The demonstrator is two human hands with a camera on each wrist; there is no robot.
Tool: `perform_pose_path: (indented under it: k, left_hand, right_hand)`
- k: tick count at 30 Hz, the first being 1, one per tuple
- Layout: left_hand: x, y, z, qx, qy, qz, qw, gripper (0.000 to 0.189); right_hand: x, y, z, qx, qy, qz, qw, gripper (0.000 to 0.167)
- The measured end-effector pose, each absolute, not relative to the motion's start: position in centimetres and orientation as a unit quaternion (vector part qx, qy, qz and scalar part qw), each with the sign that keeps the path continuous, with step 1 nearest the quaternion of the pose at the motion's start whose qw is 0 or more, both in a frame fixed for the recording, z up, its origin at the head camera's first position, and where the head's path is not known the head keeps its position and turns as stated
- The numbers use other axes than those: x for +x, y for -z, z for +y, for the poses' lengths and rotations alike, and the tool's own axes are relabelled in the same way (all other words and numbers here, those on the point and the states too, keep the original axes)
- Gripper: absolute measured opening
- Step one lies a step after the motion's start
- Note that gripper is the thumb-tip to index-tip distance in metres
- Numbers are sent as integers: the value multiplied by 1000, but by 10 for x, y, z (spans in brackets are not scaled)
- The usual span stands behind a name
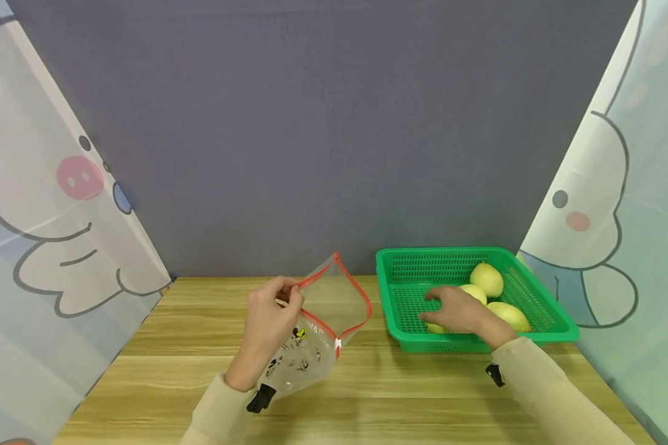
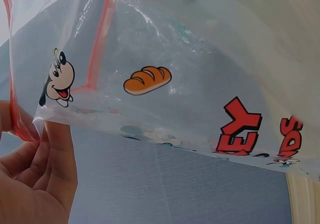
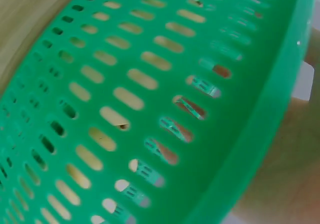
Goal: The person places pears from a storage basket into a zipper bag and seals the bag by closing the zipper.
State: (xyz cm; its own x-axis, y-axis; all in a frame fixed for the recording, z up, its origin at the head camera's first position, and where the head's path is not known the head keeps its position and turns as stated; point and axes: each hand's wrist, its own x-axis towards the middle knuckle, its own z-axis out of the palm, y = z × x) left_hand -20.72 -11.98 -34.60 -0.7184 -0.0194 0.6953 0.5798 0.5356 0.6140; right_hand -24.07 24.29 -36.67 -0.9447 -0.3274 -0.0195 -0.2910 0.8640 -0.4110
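Observation:
My left hand (image 1: 271,312) pinches the rim of a clear zip bag (image 1: 306,364) with red edging and cartoon prints. The bag's mouth gapes to the right, and a white slider (image 1: 338,343) sits at its near corner. In the left wrist view the fingertips (image 2: 57,139) hold the red edge. My right hand (image 1: 458,309) reaches into a green basket (image 1: 395,339), fingers spread, over a pale yellow fruit (image 1: 435,329) partly hidden beneath it. Other yellow fruits (image 1: 487,280) lie beside and behind that hand. The right wrist view shows mostly the slotted basket wall (image 3: 210,174).
The basket stands at the right on a wood-grain table (image 1: 367,395). A grey cloth backdrop (image 1: 323,136) rises behind the table. Printed cartoon curtains (image 1: 33,204) flank it on both sides. Black wrist devices (image 1: 261,398) are worn at the cuffs.

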Motion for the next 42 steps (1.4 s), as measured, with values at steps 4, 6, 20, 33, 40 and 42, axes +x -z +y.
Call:
perform_pose_path:
  k: [4, 6, 20, 33, 40, 42]
  left_hand:
    - [-207, 347, -121, -171, 448, -811, 336, 11]
    - [-206, 348, -121, -169, 448, -812, 333, 11]
    - [-203, 348, -122, -177, 456, -809, 325, 12]
    - [-200, 352, -123, -177, 458, -812, 316, 12]
    - [-199, 351, -124, -169, 460, -813, 314, 11]
    - [-198, 351, -124, -168, 461, -813, 315, 12]
  right_hand:
    - [-243, 371, 247, -152, 204, 964, 73, 59]
    - [-244, 373, 249, -147, 200, 965, 84, 58]
    - [-250, 379, 259, -149, 196, 959, 139, 64]
    - [-257, 389, 263, -156, 193, 954, 168, 66]
    - [-258, 390, 262, -144, 204, 960, 129, 67]
    - [-258, 389, 260, -140, 212, 960, 118, 64]
